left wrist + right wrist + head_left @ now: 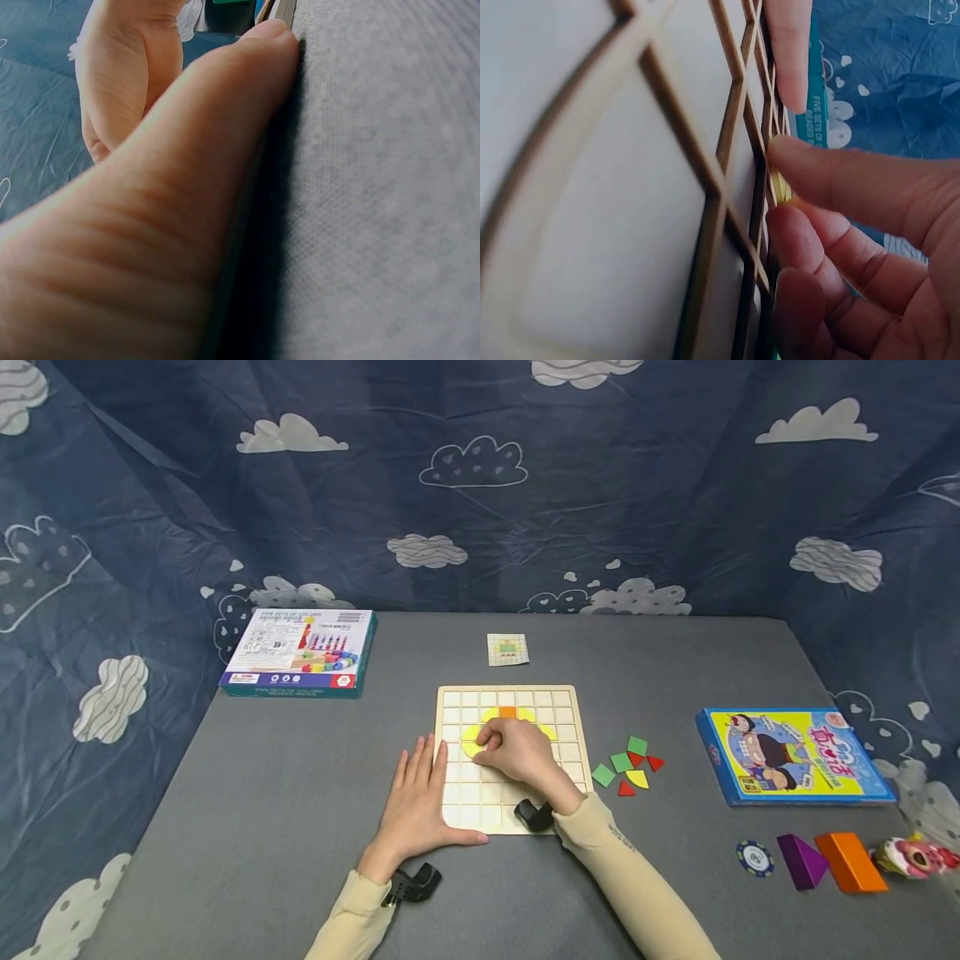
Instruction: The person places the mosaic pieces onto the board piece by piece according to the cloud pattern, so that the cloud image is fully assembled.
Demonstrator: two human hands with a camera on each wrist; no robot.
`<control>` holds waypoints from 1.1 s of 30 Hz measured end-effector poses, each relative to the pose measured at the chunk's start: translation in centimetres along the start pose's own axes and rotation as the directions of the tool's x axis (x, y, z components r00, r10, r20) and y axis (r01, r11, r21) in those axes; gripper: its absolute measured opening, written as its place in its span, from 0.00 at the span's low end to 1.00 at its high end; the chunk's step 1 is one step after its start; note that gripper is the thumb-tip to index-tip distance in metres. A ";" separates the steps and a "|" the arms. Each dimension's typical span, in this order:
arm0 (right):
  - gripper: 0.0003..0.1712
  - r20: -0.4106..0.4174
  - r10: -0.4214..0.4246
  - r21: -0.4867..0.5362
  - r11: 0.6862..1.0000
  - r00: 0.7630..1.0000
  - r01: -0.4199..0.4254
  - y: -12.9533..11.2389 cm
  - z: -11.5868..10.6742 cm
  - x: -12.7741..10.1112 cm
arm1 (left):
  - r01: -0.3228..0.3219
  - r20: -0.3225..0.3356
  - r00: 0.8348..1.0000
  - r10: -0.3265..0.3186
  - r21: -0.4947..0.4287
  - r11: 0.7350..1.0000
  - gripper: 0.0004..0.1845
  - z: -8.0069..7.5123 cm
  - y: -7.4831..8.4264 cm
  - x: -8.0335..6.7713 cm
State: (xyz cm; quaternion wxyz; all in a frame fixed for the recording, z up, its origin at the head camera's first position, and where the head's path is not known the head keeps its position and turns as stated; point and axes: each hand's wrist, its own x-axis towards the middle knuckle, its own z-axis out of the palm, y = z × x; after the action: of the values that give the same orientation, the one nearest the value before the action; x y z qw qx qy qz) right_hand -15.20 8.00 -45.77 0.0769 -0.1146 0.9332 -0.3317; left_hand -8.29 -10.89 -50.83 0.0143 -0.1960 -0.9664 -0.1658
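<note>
A wooden grid board [468, 817] lies on the grey table, with several yellow tiles [548, 732] and an orange square tile [507, 712] in its upper cells. My right hand [521, 752] is over the upper left of the board, thumb and fingers curled. In the right wrist view its thumb and index fingertips pinch at a small yellow tile [782, 187] low against the grid. My left hand [416, 806] lies spread along the board's left edge, its thumb reaching along the near edge. In the left wrist view the thumb [217, 97] fills the foreground.
Loose green, red and yellow tiles [622, 762] lie right of the board. A pattern card [507, 650] lies behind it. Boxes stand back left [300, 652] and right [795, 756]. Near right are a chip [755, 858], purple block [802, 862], orange block [851, 862] and figurine [915, 857].
</note>
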 end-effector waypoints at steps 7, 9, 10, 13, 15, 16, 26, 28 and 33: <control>0.10 0.023 0.004 0.019 1.000 1.000 -0.004 0.8 -1.7 -0.7 | 0.000 -0.010 1.000 0.001 0.003 1.000 0.75 0.0 -0.1 0.0; 0.10 0.019 0.014 0.026 1.000 1.000 -0.014 1.1 -2.5 -1.1 | -0.003 -0.009 1.000 0.003 -0.003 1.000 0.75 0.0 -0.1 0.0; 0.10 0.014 0.016 0.030 0.999 1.000 -0.016 1.3 -2.9 -1.3 | -0.003 -0.009 1.000 0.003 -0.004 1.000 0.75 0.0 0.0 0.1; 0.08 -0.003 0.023 0.036 0.999 1.000 -0.023 2.1 -4.1 -2.1 | -0.003 -0.009 1.000 0.003 -0.005 1.000 0.75 0.0 0.0 0.1; 0.08 -0.019 0.030 0.042 0.999 0.999 -0.029 2.9 -4.8 -2.6 | -0.004 -0.013 1.000 0.004 -0.008 1.000 0.75 0.1 0.0 0.2; 0.08 -0.025 0.034 0.045 0.998 0.999 -0.033 3.3 -5.2 -2.8 | -0.004 -0.013 1.000 0.004 -0.007 1.000 0.75 0.1 0.0 0.2; 0.09 -0.072 0.098 0.021 0.995 0.993 -0.096 7.6 -8.1 -5.8 | -0.018 -0.024 1.000 0.018 -0.010 1.000 0.75 0.2 0.0 0.0; 0.10 -0.083 0.114 0.000 0.993 0.990 -0.115 8.2 -8.4 -6.3 | -0.022 -0.029 0.999 0.022 -0.012 1.000 0.75 0.2 0.0 0.0; 0.13 -0.089 0.138 -0.037 0.989 0.986 -0.141 9.5 -8.7 -7.1 | -0.032 -0.049 0.998 0.032 -0.013 0.999 0.75 0.2 0.0 -0.1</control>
State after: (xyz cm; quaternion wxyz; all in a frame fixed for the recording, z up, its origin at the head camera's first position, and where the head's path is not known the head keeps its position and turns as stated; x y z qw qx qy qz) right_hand -11.79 22.29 -44.59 0.0569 -0.0362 0.9483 -0.3102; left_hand -8.21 -10.82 -50.98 0.0392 -0.2074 -0.9613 -0.1769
